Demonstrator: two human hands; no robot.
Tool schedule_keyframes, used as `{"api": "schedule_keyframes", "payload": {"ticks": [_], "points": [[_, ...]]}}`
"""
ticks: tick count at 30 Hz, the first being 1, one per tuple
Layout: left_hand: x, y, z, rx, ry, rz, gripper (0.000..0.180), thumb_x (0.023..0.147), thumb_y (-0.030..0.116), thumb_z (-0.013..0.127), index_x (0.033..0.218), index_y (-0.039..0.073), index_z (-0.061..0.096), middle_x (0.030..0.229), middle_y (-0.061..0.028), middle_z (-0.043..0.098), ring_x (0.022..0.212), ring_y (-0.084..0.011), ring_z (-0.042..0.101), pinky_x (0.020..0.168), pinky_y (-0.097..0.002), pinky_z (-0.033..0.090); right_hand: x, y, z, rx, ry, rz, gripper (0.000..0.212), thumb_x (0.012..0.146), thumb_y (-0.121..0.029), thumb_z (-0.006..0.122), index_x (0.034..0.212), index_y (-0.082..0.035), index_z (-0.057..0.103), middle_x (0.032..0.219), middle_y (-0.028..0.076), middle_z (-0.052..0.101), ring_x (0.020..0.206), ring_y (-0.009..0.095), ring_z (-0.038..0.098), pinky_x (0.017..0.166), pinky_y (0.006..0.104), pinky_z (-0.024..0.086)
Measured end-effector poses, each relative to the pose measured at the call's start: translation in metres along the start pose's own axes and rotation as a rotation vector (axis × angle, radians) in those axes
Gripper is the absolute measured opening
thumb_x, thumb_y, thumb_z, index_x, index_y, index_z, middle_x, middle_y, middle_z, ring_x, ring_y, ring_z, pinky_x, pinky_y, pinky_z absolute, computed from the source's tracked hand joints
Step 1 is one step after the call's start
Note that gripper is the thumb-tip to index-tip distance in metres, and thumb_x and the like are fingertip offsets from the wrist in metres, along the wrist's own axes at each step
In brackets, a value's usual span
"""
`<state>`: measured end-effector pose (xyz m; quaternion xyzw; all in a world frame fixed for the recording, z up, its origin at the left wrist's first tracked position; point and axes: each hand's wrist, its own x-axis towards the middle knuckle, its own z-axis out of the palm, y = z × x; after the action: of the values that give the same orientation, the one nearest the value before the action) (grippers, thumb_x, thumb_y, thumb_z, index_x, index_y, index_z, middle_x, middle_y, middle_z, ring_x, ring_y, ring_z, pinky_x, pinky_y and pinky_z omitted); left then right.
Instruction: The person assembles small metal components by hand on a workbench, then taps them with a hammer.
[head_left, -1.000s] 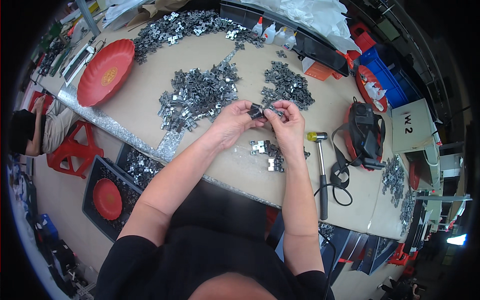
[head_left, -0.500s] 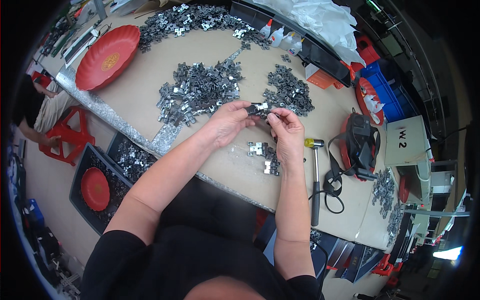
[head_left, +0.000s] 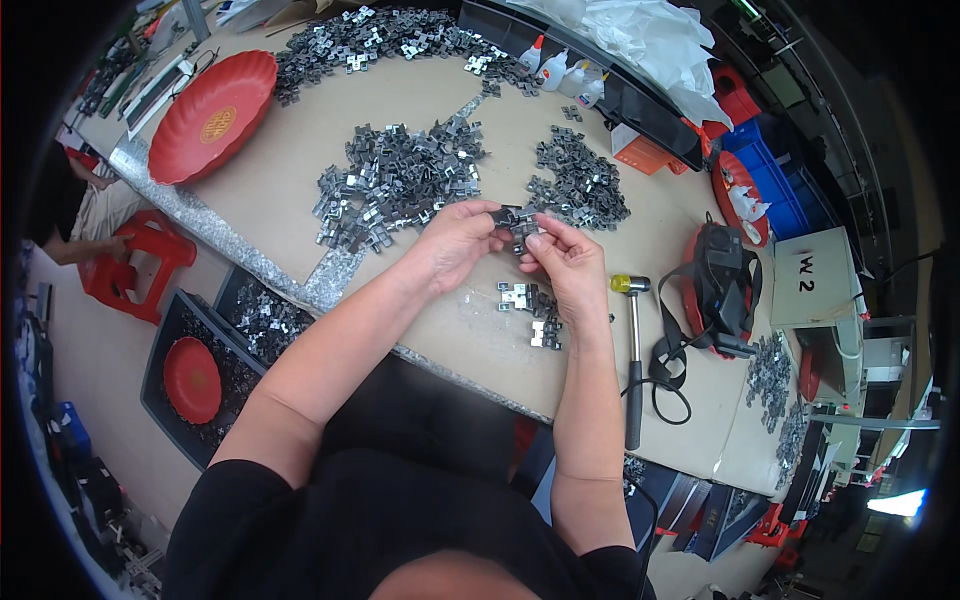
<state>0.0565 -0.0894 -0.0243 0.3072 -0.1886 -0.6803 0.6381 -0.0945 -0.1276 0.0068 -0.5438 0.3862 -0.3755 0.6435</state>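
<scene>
Small dark metal clips [head_left: 520, 222] are pinched between my two hands above the middle of the table. My left hand [head_left: 456, 246] grips them from the left, thumb and fingers pressed together. From the right, my right hand [head_left: 568, 262] closes its thumb and index finger on the same pieces. How the pieces fit together is too small to make out. Several more metal clips [head_left: 516, 296] lie on the table just below my hands. A large pile of clips [head_left: 395, 180] spreads beyond my left hand, and a smaller pile [head_left: 580, 180] lies beyond my right.
A hammer [head_left: 633, 350] with a yellow head lies right of my right forearm, beside a black strapped device [head_left: 720, 280]. Far left stands a red scalloped plate [head_left: 212, 140]. White glue bottles [head_left: 553, 70] stand at the back. A person sits near a red stool [head_left: 140, 265].
My right hand has shifted slightly left and turned, and the held pieces now tilt downward between my fingers. At the far left, the other person and red stool have changed position.
</scene>
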Motion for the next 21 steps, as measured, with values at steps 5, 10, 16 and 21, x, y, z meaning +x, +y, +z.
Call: {"api": "schedule_keyframes", "payload": {"ticks": [5,10,16,21], "points": [[0.000,0.000,-0.003,0.069,-0.061,0.044,0.014,0.080,0.004,0.051,0.092,0.000,0.057,0.083,-0.0050,0.059,0.074,-0.0099,0.054,0.063,-0.0208,0.041,0.001,0.000,0.000,0.002,-0.007,-0.006,0.028,0.077,0.000,0.059,0.103,0.008,0.053,0.074,0.007,0.058,0.060,0.009,0.056,0.054,0.0196,0.049],[-0.002,0.001,0.003,0.292,-0.109,0.154,0.015,0.077,0.000,0.049,0.091,0.000,0.056,0.082,-0.0045,0.059,0.075,-0.0091,0.053,0.066,-0.0208,0.042,0.000,-0.006,-0.002,0.090,0.012,0.098,0.022,0.075,-0.002,0.060,0.095,0.006,0.056,0.071,0.006,0.060,0.054,0.008,0.055,0.049,0.0200,0.049],[-0.004,-0.001,0.015,0.428,-0.077,0.271,0.018,0.075,-0.005,0.047,0.091,-0.002,0.054,0.081,-0.0037,0.058,0.078,-0.0089,0.054,0.072,-0.0218,0.043,-0.001,-0.004,-0.002,0.116,-0.006,0.066,0.015,0.075,-0.004,0.059,0.088,0.003,0.058,0.073,0.004,0.060,0.055,0.007,0.055,0.049,0.0189,0.048],[-0.009,-0.006,0.008,0.696,-0.126,0.214,0.014,0.075,-0.004,0.049,0.088,-0.003,0.054,0.083,-0.0025,0.055,0.077,-0.0080,0.053,0.071,-0.0206,0.042,-0.004,-0.011,-0.004,-0.028,-0.017,0.072,0.014,0.076,-0.007,0.060,0.089,0.000,0.059,0.072,0.001,0.059,0.060,0.005,0.054,0.050,0.0156,0.043]]}}
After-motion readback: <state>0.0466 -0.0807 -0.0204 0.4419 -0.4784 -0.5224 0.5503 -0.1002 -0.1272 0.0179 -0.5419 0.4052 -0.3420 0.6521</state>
